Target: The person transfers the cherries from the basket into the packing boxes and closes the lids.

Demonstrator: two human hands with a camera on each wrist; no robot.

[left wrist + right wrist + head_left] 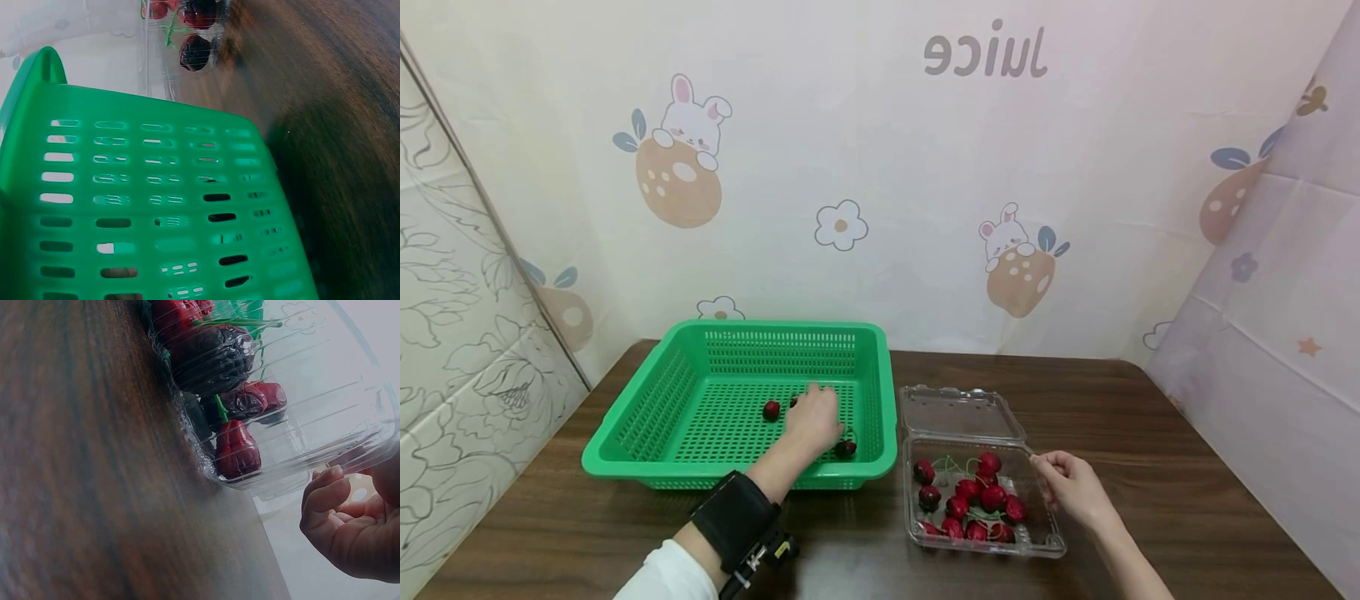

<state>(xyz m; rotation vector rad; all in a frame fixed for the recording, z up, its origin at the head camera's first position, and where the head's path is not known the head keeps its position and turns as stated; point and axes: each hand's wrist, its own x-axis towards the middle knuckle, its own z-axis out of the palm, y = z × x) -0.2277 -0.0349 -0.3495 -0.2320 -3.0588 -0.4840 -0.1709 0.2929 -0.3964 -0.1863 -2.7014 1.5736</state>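
My left hand (815, 421) reaches down into a green plastic basket (597, 454). One cherry (794, 401) shows partly at its fingers, another cherry (771, 410) lies to the left, and a dark cherry (846, 449) is close on the right. The fingertips are hidden, so whether they hold a cherry is unclear; the basket wall (169, 144) blocks the left wrist view. With thumb and fingers, my right hand (1072, 486) pinches the right rim of a clear plastic clamshell box (1037, 533). Several red cherries (968, 490) with green stems lie inside it.
The box's hinged lid (958, 414) lies folded back behind it. Both containers stand on a dark wood table (1165, 492), basket left and box right, close together. A printed curtain (910, 167) hangs right behind the table's back edge.
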